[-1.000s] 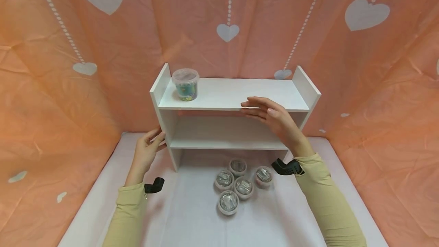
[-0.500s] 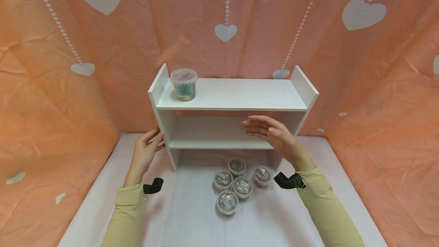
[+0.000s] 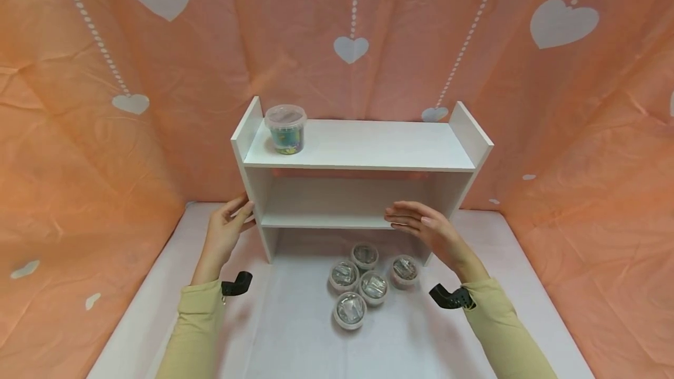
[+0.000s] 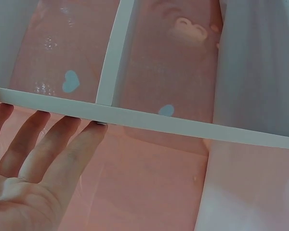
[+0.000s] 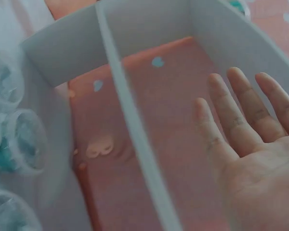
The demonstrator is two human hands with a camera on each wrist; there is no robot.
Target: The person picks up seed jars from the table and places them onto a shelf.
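Head view: a white shelf unit (image 3: 368,145) stands on the table (image 3: 295,338), with one clear plastic tub (image 3: 286,136) upright at the left end of its top board, near the left side panel (image 3: 250,130). Five round tubs (image 3: 374,288) stand on the table below and in front of the middle shelf (image 3: 326,200), silvery packets showing at their tops; four are bunched together, the fifth slightly apart to the right.

As I judge it, the right hand (image 3: 434,233) could clip the middle shelf's front edge if it moved carelessly, and a clumsy reach into the bunch could knock one tub into another, so closely are they set. A hard sideways push from the left hand (image 3: 223,235) might shift the unit, and a jolt could slide the tub on top, since no front lip guards that board.

The left grip is loosely spread, its fingertips (image 4: 97,131) against the left side panel's outer face. The right grip is well spread and holds nothing, its fingers (image 5: 235,118) straight and slightly parted; whether they brush the middle shelf I cannot tell.
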